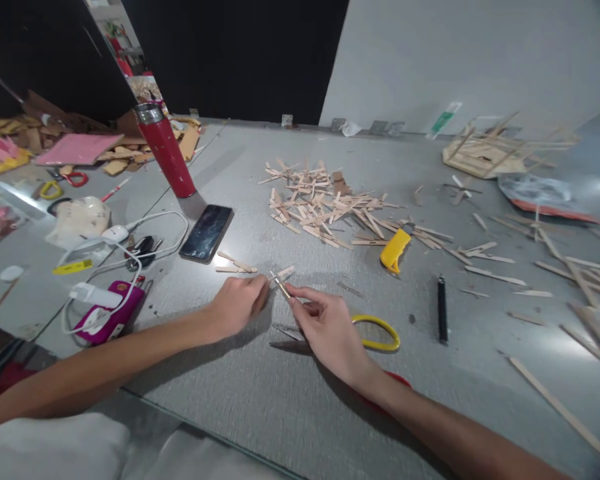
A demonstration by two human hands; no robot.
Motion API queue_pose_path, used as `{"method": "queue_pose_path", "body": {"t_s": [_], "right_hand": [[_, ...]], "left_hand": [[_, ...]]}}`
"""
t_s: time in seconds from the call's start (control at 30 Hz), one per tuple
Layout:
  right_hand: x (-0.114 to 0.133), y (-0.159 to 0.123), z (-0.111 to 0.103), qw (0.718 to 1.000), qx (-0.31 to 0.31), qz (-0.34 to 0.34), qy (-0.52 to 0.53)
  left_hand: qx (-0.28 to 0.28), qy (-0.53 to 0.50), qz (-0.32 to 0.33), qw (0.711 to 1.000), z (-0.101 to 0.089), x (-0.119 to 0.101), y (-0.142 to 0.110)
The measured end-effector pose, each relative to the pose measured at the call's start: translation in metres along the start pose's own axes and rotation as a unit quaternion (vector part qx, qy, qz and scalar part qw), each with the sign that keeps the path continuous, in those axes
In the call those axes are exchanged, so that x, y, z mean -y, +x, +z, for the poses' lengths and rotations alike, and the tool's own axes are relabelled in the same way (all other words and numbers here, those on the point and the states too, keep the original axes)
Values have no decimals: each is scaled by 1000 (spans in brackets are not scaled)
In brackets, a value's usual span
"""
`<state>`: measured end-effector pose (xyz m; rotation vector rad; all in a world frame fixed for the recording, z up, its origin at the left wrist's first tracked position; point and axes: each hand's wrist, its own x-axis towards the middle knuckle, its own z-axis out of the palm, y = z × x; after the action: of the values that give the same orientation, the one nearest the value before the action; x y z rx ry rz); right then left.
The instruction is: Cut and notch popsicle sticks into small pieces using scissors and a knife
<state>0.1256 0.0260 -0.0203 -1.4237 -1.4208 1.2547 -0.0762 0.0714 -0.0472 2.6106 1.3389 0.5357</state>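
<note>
My left hand (240, 305) is closed near the front middle of the table, its fingers pinching a short wooden stick (287, 272) whose pale end pokes out to the right. In my right hand (333, 327) is a slim metallic tube (281, 287) with a thin pale tip, held between thumb and fingers. That tip meets the stick close to my left fingertips; whether they touch I cannot tell. Beneath my right hand lie scissors with a yellow handle loop (380, 333); the hand partly hides them. Just beyond my left hand rest a few joined sticks (235, 264).
A pile of wooden sticks (325, 207) lies ahead, with a yellow cutter (396, 250) and black pen-like tool (443, 310) to the right. Leftward are a phone (207, 233), red bottle (165, 150), cables and a purple power bank (115, 313). A stick frame (485, 157) stands back right.
</note>
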Motion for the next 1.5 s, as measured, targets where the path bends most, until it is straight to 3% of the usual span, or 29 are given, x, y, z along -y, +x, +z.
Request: {"method": "queue_pose_path", "body": {"t_s": [0.43, 1.13, 1.5], "right_hand": [[-5, -8, 5, 1000, -25, -14, 4], [-1, -4, 4, 998, 6, 34, 57], [0, -6, 6, 999, -15, 8, 30]], "left_hand": [[-30, -39, -3, 999, 1, -1, 0], [-21, -113, 78, 990, -8, 3, 2], [-35, -67, 19, 997, -2, -3, -1]]}}
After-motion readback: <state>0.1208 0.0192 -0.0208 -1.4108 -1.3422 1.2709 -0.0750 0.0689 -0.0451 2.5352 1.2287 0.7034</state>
